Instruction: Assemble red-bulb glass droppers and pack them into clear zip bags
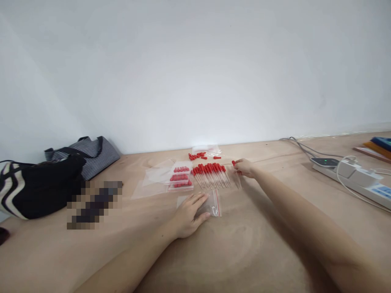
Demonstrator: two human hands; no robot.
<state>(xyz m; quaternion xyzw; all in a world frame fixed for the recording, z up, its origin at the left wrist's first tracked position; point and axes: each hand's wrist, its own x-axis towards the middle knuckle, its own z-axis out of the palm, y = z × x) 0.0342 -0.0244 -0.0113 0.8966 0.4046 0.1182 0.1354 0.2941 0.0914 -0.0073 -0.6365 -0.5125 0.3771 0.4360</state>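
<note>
My left hand (193, 213) lies with fingers stretched out on a clear zip bag (216, 203) that has a red seal line. In a row beyond it lie several droppers (210, 173) with red rubber bulbs and thin clear tubes. My right hand (244, 168), to the right of the row, pinches a single dropper (234, 162) near its red bulb, its tube pointing down toward me. Left of the row, filled zip bags (180, 178) overlap one another, with red bulbs showing inside. Farther back is a small pile of loose red bulbs (197, 155).
Thin clear tubes (217, 152) lie by a plastic bag near the wall. A black bag (39, 187) and a striped bag (97, 156) stand at the left, near a pixelated patch. At the right are a power strip (363, 185) with cables and a stack of books (377, 146).
</note>
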